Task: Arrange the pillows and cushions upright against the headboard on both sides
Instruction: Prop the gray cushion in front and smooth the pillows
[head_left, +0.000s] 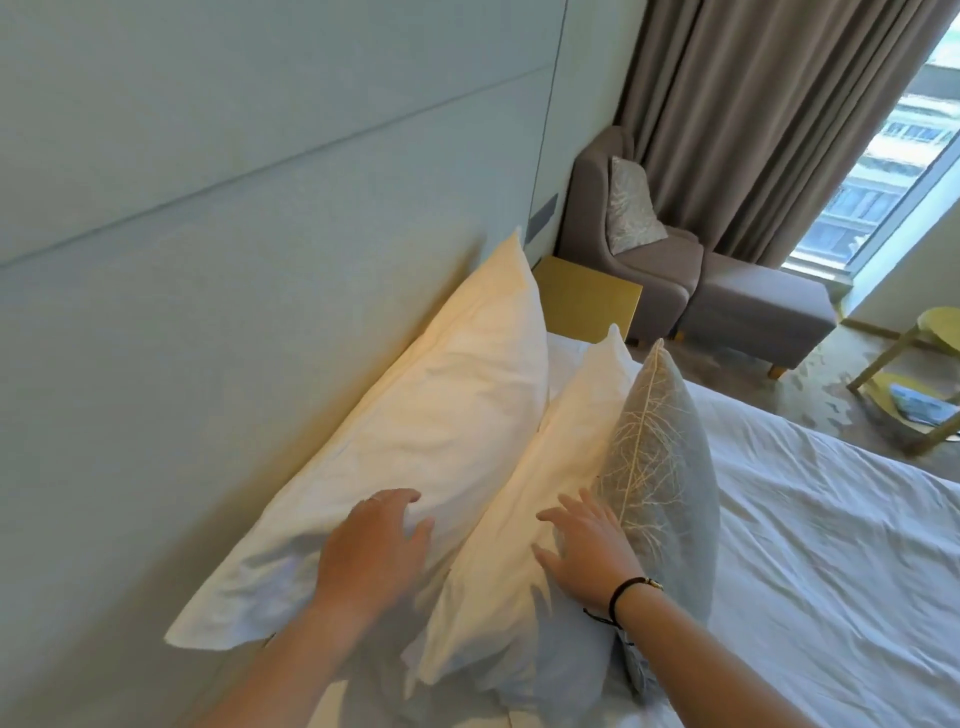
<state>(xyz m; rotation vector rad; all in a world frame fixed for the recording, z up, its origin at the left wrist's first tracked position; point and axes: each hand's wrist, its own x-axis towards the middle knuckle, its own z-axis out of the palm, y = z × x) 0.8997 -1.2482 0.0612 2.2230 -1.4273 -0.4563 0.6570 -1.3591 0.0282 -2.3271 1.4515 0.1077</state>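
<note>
Far right of me: grey armchair (618, 234), footstool (758, 306), brown curtain (769, 119), bright window (893, 150), yellow side table (919, 384).

Your bed (831, 519): white sheet, lightly creased, running off toward the right edge of view. Along its head end, three things stand on it in a row, on edge. Large white pillow (415, 441) leans on the pale headboard (234, 338). Second white pillow (545, 493) stands just in front, touching the first low down. Grey leaf-print cushion (660, 457) stands against that second pillow, on the side away from the headboard.
</note>
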